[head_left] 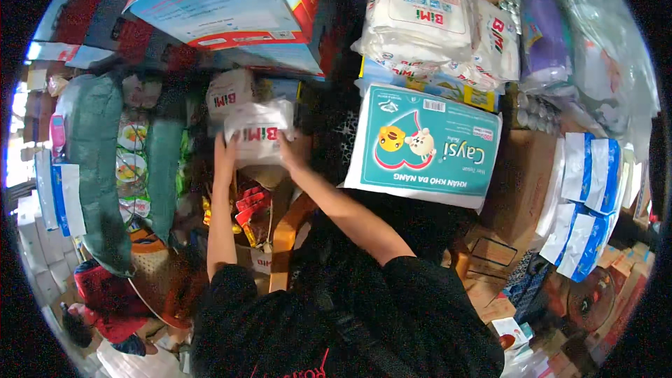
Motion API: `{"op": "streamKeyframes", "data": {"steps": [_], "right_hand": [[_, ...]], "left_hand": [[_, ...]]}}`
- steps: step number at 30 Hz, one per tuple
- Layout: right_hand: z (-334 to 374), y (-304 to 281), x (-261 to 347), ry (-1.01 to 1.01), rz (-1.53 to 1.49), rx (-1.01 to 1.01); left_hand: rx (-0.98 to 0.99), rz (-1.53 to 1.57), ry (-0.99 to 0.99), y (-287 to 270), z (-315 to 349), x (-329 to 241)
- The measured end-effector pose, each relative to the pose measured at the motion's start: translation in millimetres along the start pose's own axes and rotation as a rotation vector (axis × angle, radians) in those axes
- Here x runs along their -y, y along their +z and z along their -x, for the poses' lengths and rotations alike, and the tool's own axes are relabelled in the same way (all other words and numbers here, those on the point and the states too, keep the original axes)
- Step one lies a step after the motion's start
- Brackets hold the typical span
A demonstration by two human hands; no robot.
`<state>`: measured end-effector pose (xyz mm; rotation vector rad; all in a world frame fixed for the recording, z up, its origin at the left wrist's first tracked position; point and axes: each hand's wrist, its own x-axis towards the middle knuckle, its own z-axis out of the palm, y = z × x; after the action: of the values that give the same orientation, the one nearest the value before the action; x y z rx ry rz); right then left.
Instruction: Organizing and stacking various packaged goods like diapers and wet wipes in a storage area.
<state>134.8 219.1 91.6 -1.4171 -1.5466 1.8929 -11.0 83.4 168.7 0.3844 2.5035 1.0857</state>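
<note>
Both my arms reach up and away from me, out of black sleeves. My left hand [225,148] grips the left side of a white soft pack with red lettering [257,126]. My right hand [292,150] grips the pack's right side. The pack is held in front of stacked goods, just below a similar white pack [228,92] that lies on the stack. Small red and yellow wrapped items [246,211] lie in an open carton under my forearms.
A large teal and white tissue pack [427,145] leans at the right. Above it lie stacked white packs [420,10] and a purple pack [542,35]. A big blue carton [217,0] sits overhead. Green sacks [98,161] stand left; blue-white packs [584,203] and cardboard boxes right.
</note>
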Motion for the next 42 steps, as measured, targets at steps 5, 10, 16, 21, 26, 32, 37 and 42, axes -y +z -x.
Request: {"op": "streamKeyframes", "data": {"steps": [5, 10, 16, 21, 26, 32, 37, 42], "right_hand": [[72.9, -11.9, 68.0, -0.020, -0.292, 0.074], [140.3, -89.1, 138.3, -0.159, -0.414, 0.216], [143.6, -197.5, 206.2, -0.600, -0.363, 0.071], [107.3, -305.9, 254.4, -0.610, -0.468, -0.053], [54.4, -419.6, 289.5, -0.680, -0.182, -0.431], [-19.3, -534.2, 322.1, -0.663, 0.015, -0.385], [-86.3, -547.8, 318.2, -0.659, 0.380, -0.608], [-103.2, -520.2, 315.2, -0.753, 0.876, -0.815]], "left_hand": [[-0.060, 0.440, -0.156, -40.5, 29.3, -45.2], [-0.013, 0.620, 0.018, -73.6, 73.3, -75.4], [-0.097, 0.554, 0.126, -26.3, 118.3, -170.1], [0.361, 0.567, 0.672, 44.8, 136.4, -296.2], [0.614, 0.437, 0.730, 114.5, 131.5, -417.6], [0.293, 0.122, 1.140, 226.2, 90.9, -518.6], [-0.040, -0.191, 1.262, 282.6, 71.1, -516.8], [-0.182, -0.412, 1.225, 287.9, 43.4, -494.1]]}}
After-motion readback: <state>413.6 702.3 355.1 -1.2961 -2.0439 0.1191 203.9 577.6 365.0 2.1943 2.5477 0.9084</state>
